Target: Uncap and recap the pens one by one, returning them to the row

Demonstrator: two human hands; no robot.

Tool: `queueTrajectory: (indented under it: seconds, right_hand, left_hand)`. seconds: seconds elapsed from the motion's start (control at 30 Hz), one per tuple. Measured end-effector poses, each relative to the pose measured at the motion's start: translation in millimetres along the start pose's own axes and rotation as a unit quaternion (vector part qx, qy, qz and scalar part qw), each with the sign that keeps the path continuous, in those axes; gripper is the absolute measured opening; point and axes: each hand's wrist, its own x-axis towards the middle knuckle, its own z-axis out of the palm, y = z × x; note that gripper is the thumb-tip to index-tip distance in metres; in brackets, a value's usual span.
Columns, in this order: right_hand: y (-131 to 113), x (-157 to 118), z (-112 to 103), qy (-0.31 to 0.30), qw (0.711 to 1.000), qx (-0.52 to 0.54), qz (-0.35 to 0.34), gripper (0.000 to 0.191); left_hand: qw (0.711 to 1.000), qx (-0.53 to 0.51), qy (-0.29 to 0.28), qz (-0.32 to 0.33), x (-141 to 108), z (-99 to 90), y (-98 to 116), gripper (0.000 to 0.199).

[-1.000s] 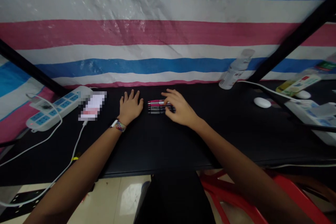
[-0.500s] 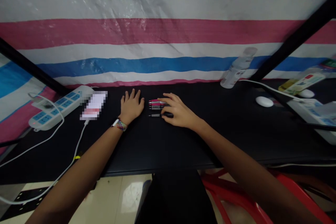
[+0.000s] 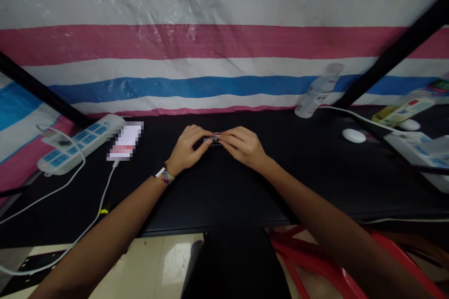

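Several pens (image 3: 216,140) in pink, grey and black lie together on the black table, mostly covered by my fingers. At their left end my left hand (image 3: 187,147) closes thumb and fingertips on them. From the other side my right hand (image 3: 245,145) pinches the right part of the pens. Only a short middle stretch shows between my two hands, so which pens each hand grips is hard to make out. A white tag and a colourful woven band (image 3: 164,175) circle my left wrist.
To the left are a white power strip (image 3: 66,149) and a blurred-out phone (image 3: 126,140) on a charging cable. A clear bottle (image 3: 317,93), a white mouse (image 3: 353,136) and a yellowish bottle (image 3: 403,107) are at right. A striped sheet (image 3: 224,42) hangs behind the table (image 3: 228,196).
My left hand has gone from lying spread on the table to closing on the pens' left end. My right hand has shifted slightly right and its fingers have drawn together.
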Motion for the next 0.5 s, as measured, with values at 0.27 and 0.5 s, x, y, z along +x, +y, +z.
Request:
queueTrajectory:
  seconds: [0.27, 0.5]
  right_hand:
    - [7, -2, -9, -0.012, 0.999, -0.017, 0.048, 0.024]
    - [2, 1, -12, 0.071, 0.978, 0.117, 0.16, 0.019]
  left_hand:
    - [0.999, -0.018, 0.034, -0.003, 1, 6.5, 1, 0.021]
    - [0.995, -0.02, 0.081, -0.062, 2, 2.6, -4, 0.02]
